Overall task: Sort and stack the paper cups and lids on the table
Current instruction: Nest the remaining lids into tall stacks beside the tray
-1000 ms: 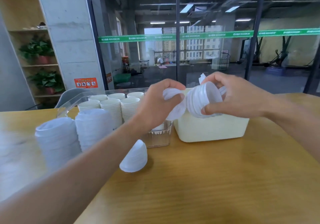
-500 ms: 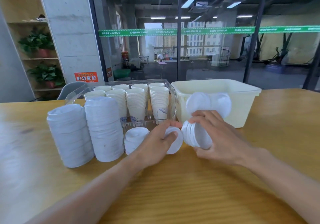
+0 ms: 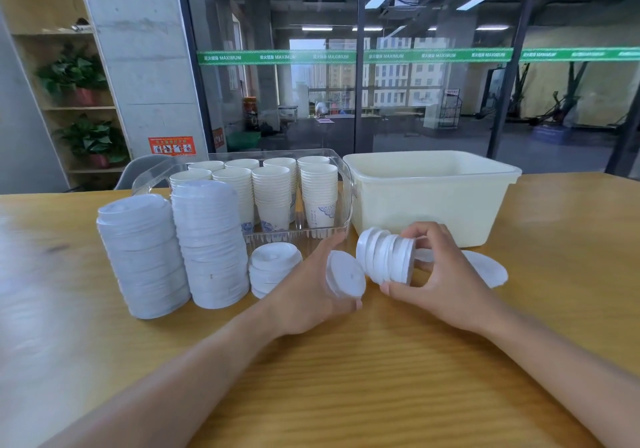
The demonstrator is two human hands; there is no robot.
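My left hand [image 3: 311,295] pinching single lid [image 3: 346,279], right hand [image 3: 446,274] gripping lid stack [image 3: 386,260] sideways; hovering over wooden table [image 3: 381,378], glass wall [image 3: 415,66] behind.

Lid stacks [image 3: 173,250] stand left on the table [image 3: 381,378]; cup tray [image 3: 343,170] behind them; tub [image 3: 429,201] right of tray.
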